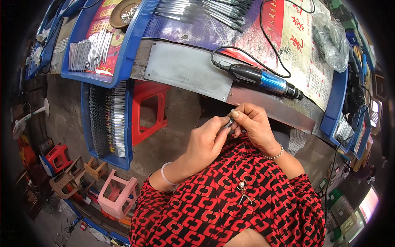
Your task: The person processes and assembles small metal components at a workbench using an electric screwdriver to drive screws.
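Observation:
Close together in front of my chest, my left hand (209, 138) and my right hand (256, 125) are both closed, fingertips meeting. Pinched between them is a small dark grey, narrow piece (228, 124); fingers cover most of it, so its kind does not show. Just beyond the hands, a blue-and-black corded electric screwdriver (265, 80) lies on the bench near its front edge. A bare metal plate (187, 70) covers the bench edge to its left. Slim silver strips with black ends (222, 12) are heaped at the far side.
A blue tray (123, 66) at the left holds silver strips (90, 53) and a round brown dish (119, 18) of tiny parts. Below it hangs another loaded blue bin (128, 144), beside a red stool (150, 109). At right are a clear plastic bag (331, 41) and a blue bin (335, 107).

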Demonstrator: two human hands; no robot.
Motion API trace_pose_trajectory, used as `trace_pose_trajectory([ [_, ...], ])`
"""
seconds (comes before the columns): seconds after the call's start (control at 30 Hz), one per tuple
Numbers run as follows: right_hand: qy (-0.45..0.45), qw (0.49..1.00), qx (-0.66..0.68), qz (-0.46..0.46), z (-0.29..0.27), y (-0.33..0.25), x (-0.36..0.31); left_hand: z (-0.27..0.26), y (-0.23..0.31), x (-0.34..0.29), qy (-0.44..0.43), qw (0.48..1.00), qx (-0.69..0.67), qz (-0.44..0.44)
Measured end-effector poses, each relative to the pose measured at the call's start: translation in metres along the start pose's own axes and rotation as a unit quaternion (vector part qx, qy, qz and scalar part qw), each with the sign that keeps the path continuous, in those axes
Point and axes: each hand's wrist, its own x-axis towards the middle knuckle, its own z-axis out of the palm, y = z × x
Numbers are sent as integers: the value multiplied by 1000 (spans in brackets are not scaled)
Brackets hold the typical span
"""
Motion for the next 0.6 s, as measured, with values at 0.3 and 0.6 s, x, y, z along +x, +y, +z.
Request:
trace_pose_trajectory([
  [0.3, 123, 859, -402, -293, 0, -44, -17, -8, 4, 5, -23, 962, -249, -113],
  [0.6, 144, 689, -619, -347, -17, -72, 18, -16, 6, 27, 25, 925, -360, -121],
])
